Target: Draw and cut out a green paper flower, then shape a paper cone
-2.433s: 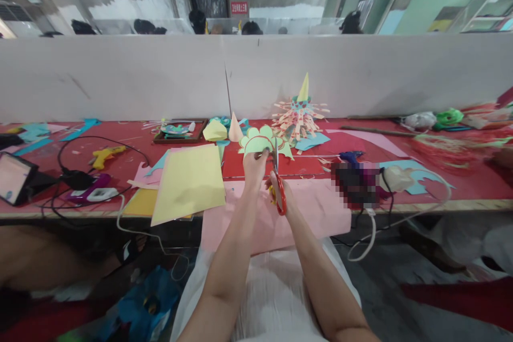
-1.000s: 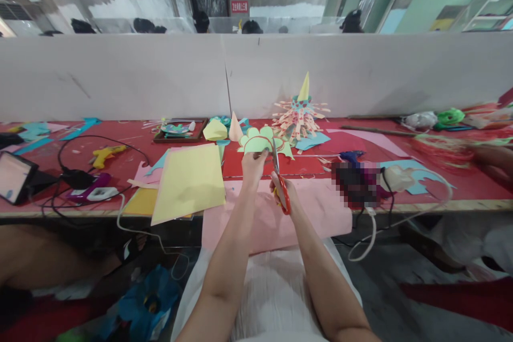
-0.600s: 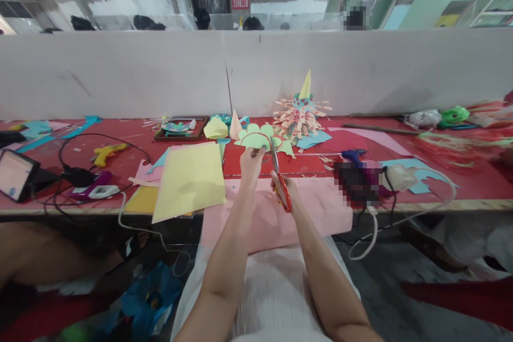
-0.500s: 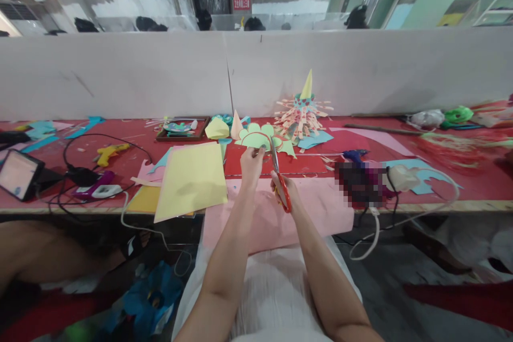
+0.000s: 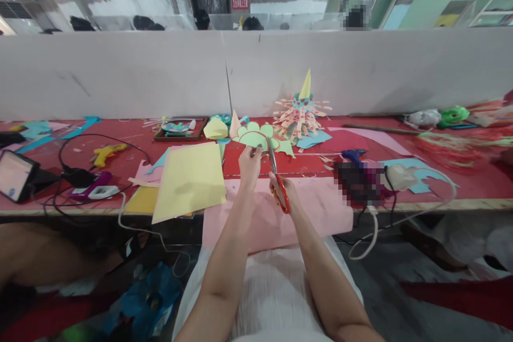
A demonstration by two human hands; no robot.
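Observation:
A light green paper cutout [image 5: 254, 139] with scalloped, petal-like edges and red outlines is pinched at its near edge by my left hand [image 5: 250, 159]. My right hand [image 5: 281, 187] is closed around the red handles of the scissors [image 5: 284, 199]. Their metal blades reach up to the cutout, beside my left fingers. Pink paper [image 5: 320, 200] lies under my wrists and hangs over the table's front edge. Just behind the cutout stand a small peach paper cone [image 5: 234, 124] and a yellow paper shape [image 5: 216, 128].
A fringed paper figure with a yellow cone [image 5: 305, 85] stands behind to the right. Yellow sheets [image 5: 190, 179] and a yellow glue gun [image 5: 108, 154] lie left. A blue glue gun [image 5: 353, 155] and white cable [image 5: 374, 235] are right. A white partition [image 5: 160, 75] closes off the back.
The scissor blades have shifted slightly left along the green cutout. My left hand keeps its pinch, and the whole view has moved a little.

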